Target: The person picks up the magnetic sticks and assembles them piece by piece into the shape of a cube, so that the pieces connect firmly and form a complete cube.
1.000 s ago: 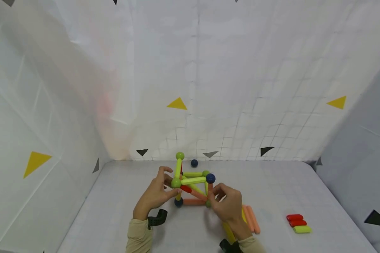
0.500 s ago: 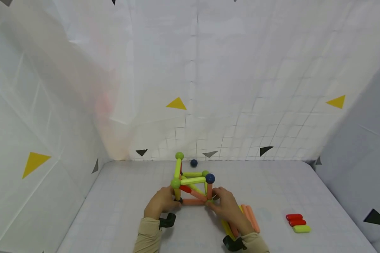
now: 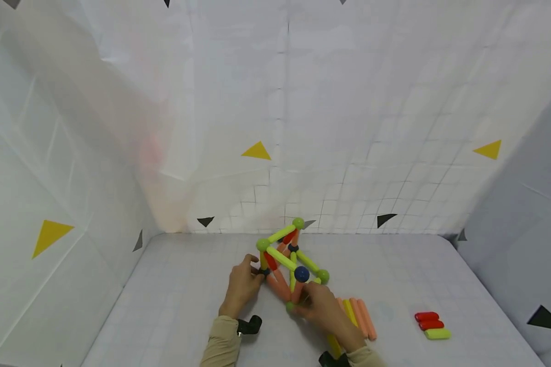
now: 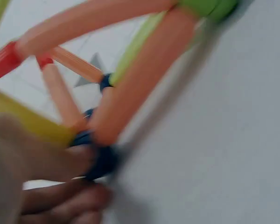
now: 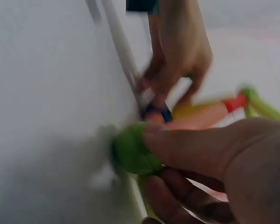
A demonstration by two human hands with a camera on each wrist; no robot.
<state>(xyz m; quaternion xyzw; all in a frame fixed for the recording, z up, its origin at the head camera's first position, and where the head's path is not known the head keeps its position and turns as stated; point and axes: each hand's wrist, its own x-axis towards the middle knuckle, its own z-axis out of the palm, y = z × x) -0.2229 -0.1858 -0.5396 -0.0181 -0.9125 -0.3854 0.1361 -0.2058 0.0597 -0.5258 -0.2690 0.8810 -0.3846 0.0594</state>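
Observation:
A frame of coloured rods and balls (image 3: 282,259) stands on the table in the head view, its rods lime, orange, red and yellow. My left hand (image 3: 242,285) pinches a dark blue ball (image 4: 105,161) at the frame's lower left corner, thumb on one side and fingers on the other. At the near lower corner, my right hand (image 3: 323,308) pinches a green ball (image 5: 135,148). Above that hand, another dark blue ball (image 3: 301,274) tops an upright orange rod. A green ball (image 3: 298,223) marks the frame's highest point. My right hand hides part of the frame's right side.
Loose orange and yellow rods (image 3: 365,318) lie beside and partly under my right forearm. Farther right are two short red rods (image 3: 428,324) and a short lime rod (image 3: 438,334). White sheeting (image 3: 349,102) walls the table at the back and sides.
The frame has turned, its near right corner coming toward me and its top green ball shifting right. My left hand has gone from the upper part down to the lower blue ball.

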